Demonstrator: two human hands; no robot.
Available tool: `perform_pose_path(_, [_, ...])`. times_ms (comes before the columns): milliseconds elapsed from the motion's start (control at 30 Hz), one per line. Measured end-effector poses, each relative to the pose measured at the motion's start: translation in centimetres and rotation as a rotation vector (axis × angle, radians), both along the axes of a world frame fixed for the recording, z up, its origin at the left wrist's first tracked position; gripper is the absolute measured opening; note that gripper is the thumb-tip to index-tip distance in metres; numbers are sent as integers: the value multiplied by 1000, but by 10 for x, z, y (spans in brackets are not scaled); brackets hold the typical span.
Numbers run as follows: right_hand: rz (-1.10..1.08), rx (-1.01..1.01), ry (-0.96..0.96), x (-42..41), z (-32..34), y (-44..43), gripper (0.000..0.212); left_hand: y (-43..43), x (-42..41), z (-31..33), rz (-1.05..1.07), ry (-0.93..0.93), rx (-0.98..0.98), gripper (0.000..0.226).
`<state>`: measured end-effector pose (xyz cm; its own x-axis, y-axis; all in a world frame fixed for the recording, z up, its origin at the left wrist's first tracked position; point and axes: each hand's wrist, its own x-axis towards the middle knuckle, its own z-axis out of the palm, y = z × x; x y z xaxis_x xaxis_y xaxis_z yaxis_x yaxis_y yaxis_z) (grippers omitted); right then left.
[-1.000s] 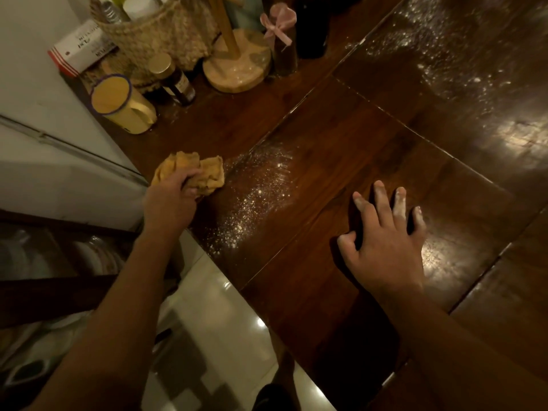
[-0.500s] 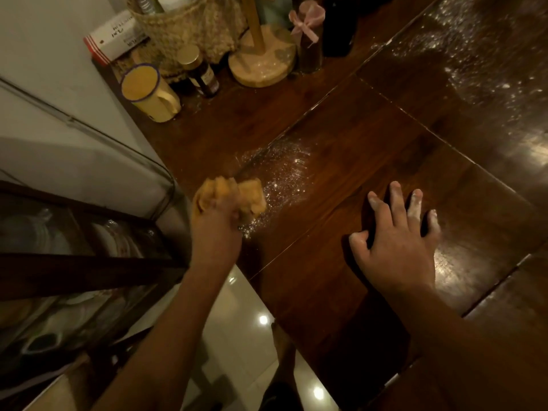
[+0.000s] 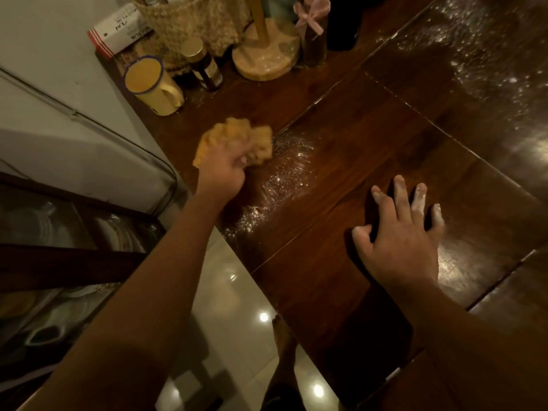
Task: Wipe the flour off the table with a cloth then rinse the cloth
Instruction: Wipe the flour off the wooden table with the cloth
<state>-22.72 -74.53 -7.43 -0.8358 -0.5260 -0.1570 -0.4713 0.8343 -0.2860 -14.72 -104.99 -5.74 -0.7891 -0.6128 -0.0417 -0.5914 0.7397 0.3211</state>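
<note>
Cloth: crumpled yellow cloth (image 3: 234, 143), motion-blurred, bunched on the dark brown wooden table (image 3: 370, 137) close to its left edge.
Left hand: left hand (image 3: 221, 179) clenched around the cloth's near side, holding it against the wood.
Flour: white flour streak (image 3: 281, 179) just right of the cloth, trailing towards the left edge; a wider white dusting (image 3: 474, 54) towards the far right corner.
Right hand: right hand (image 3: 400, 235) lies flat on the table, fingers spread, grasping nothing, its fingertips whitened.
Far-left corner: yellow enamel mug (image 3: 154, 87), dark jar with gold lid (image 3: 204, 65), woven basket (image 3: 195, 22), round wooden stand (image 3: 267, 54), bottle with pink bow (image 3: 314, 40), red-and-white box (image 3: 118, 28).
Beside the left edge: glossy pale tiled floor (image 3: 228, 292).
</note>
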Motion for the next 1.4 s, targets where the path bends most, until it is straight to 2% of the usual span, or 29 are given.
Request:
perform_pose_path(67, [4, -3, -5, 0, 1, 0, 65, 2, 30, -2, -201, -4, 83, 45])
perform_pose_path(167, [7, 9, -5, 0, 1, 0, 66, -1, 72, -1, -126, 69, 220, 55])
perform_pose_path(233, [5, 11, -11, -1, 1, 0, 66, -11, 78, 4, -28, 126, 123, 59])
perform_pose_path(300, [9, 15, -15, -2, 0, 0, 65, -40, 65, 1, 83, 124, -8, 45])
perform_pose_path(433, [6, 11, -5, -1, -2, 1, 66, -109, 30, -5, 335, 25, -58, 41])
perform_pose_path(533, [4, 3, -1, -2, -2, 1, 66, -112, 27, -7, 368, 1, -69, 39])
perform_pose_path(633, [10, 6, 0, -1, -2, 1, 66, -55, 41, -2, 365, 63, -77, 38])
perform_pose_path(767, [8, 26, -4, -2, -2, 0, 67, 21, 67, 4, 160, 143, -83, 50])
perform_pose_path(833, [10, 28, 2, -2, -1, -1, 68, 8, 70, 5, 150, 141, -37, 54])
perform_pose_path(900, [9, 31, 1, -2, -1, -2, 68, -30, 64, 2, 195, 116, -42, 47])
perform_pose_path(1033, [8, 25, -1, -1, -1, -2, 68, -98, 27, -2, 382, 18, -92, 43])
perform_pose_path(1100, [12, 30, 5, -2, -1, -2, 68, -97, 6, 0, 465, -5, -107, 41])
perform_pose_path(1167, [18, 39, 11, -2, -2, -1, 68, -65, -7, -1, 385, -1, -125, 41])
perform_pose_path(1267, [19, 42, 1, -1, -1, -1, 68, 2, -1, -10, -43, 138, -110, 47])
perform_pose_path(1333, [17, 36, -4, -2, 0, -2, 68, 6, 5, -15, -264, 132, -81, 55])
perform_pose_path(1400, [15, 33, -5, -2, 0, -3, 68, -17, -6, -9, -232, 100, -1, 62])
